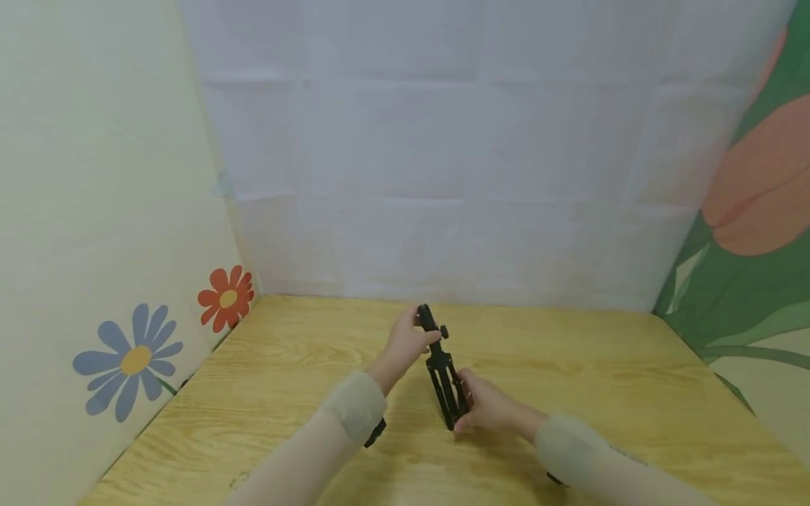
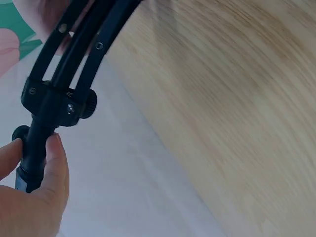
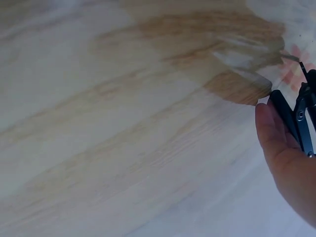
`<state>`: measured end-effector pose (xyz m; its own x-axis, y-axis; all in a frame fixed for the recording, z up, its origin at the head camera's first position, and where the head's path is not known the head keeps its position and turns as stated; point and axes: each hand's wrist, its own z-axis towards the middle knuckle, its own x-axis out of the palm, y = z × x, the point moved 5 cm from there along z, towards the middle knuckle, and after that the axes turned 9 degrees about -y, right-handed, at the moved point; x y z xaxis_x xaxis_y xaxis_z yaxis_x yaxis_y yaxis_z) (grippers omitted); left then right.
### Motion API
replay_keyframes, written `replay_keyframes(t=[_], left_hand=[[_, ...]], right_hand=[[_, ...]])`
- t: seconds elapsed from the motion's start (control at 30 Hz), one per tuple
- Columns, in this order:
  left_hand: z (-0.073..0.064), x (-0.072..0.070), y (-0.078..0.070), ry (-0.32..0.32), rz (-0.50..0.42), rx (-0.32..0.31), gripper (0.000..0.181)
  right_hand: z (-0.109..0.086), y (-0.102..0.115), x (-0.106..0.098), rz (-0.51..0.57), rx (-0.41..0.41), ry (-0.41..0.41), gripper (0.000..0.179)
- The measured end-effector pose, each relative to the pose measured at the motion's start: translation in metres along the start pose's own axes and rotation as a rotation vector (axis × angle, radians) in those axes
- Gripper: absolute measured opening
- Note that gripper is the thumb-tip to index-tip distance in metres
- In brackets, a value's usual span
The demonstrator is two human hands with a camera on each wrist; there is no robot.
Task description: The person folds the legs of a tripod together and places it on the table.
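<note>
A small black tripod (image 1: 439,361) stands tilted over the table in the head view, its legs nearly folded together and its top leaning away to the left. My left hand (image 1: 403,344) pinches the upper column between thumb and fingers, beside a small side knob (image 1: 444,332). In the left wrist view the thumb and a finger straddle that column, below the leg hub (image 2: 54,108). Lower down, my right hand (image 1: 490,406) grips the leg ends from the right side. The right wrist view shows its fingers (image 3: 269,126) against a black leg (image 3: 305,129), with part of the tripod cut off by the frame edge.
A wood-grain tabletop (image 1: 304,351) extends around both hands. White sheeting (image 1: 443,176) hangs along its back edge. Walls with painted flowers border it: a blue flower (image 1: 136,360) and a red one at left, a large tulip (image 1: 759,190) at right.
</note>
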<state>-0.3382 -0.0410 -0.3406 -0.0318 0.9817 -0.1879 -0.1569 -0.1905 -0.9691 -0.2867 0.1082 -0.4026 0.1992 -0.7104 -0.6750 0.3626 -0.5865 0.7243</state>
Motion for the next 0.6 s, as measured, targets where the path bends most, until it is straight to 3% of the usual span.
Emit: replay_keyframes(t=[0.1,0.27,0.43,0.6], left_hand=[[-0.003,0.004,-0.003,-0.002,0.005,-0.034,0.062],[-0.006,0.01,-0.006,-0.028,-0.06,-0.092,0.062],[-0.007,0.01,-0.007,-0.097,-0.034,-0.092,0.067],[-0.006,0.01,-0.005,-0.097,-0.01,-0.066,0.076]], right_hand=[[-0.001,0.001,-0.001,-0.004,-0.004,-0.016,0.077],[-0.005,0.0,0.0,0.008,-0.009,-0.028,0.078],[-0.009,0.0,0.003,0.028,-0.002,-0.052,0.08],[-0.014,0.004,0.004,0.019,-0.013,-0.056,0.078]])
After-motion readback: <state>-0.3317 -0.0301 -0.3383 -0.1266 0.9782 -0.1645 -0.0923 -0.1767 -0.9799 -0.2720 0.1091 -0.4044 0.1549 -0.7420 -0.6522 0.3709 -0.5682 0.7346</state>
